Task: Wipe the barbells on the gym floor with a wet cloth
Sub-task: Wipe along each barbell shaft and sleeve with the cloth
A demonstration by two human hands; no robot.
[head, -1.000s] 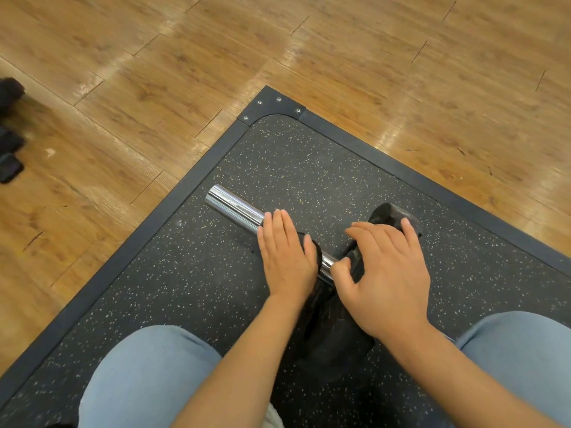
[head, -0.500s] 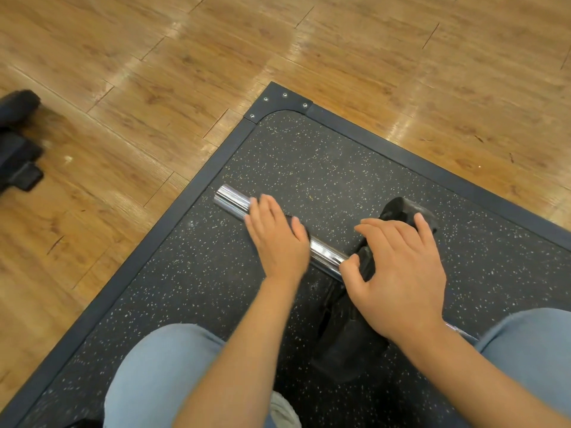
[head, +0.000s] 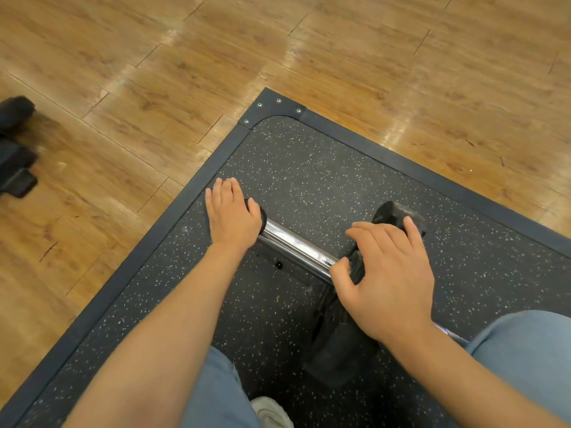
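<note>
**Both hands on the bar**

My left hand [head: 231, 214] lies over a dark cloth [head: 261, 216] at the end of the barbell's chrome sleeve [head: 296, 247], fingers laid over it and fairly straight. My right hand [head: 387, 273] curls over the black weight plate [head: 340, 341], thumb beside the sleeve. The barbell lies on a speckled black rubber mat [head: 309, 180] with a dark border, set into glossy wood-plank flooring [head: 154, 72]. I can read no writing anywhere. Dark equipment [head: 14, 146] sits far left.
</note>
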